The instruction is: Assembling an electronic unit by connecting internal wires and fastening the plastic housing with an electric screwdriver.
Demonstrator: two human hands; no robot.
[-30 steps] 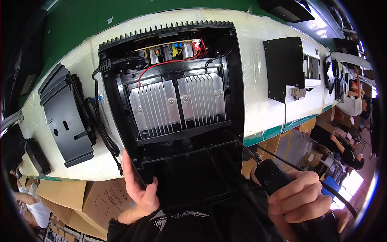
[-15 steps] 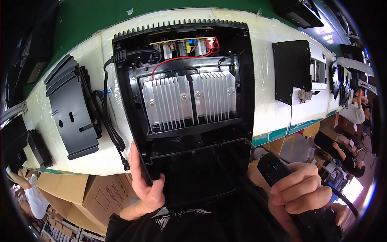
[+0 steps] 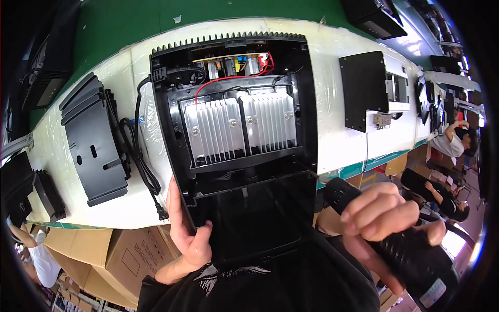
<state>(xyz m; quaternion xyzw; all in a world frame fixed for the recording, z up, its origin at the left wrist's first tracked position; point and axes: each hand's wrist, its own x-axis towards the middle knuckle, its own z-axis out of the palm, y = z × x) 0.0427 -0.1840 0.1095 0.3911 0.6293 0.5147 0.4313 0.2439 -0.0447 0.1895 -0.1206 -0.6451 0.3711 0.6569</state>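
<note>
A black open housing [image 3: 312, 119] lies in front of me, with two finned metal heatsinks [image 3: 215, 130] screwed side by side in its middle. My left hand [image 3: 189, 236] holds the near left corner of the housing, thumb on the inner side and fingers along the outside. In my right hand [image 3: 382, 213] is a black power screwdriver [image 3: 340, 195], held with the fingers wrapped round its body. Its tip is at the right side wall of the housing, just below the heatsinks; whether it touches a screw I cannot tell.
A circuit board [image 3: 228, 63] with a red wire sits at the housing's far end. Left of it lie a coiled black power cord [image 3: 143, 166] and stacked dark panels [image 3: 96, 145]. A black unit [image 3: 362, 91] stands to the right. An open cardboard box [image 3: 130, 260] is below left. Other people work far right and left.
The screwdriver has moved left and swung so that its tip comes to the housing's right wall. The housing's right side appears slightly further left. My left hand keeps its hold.
</note>
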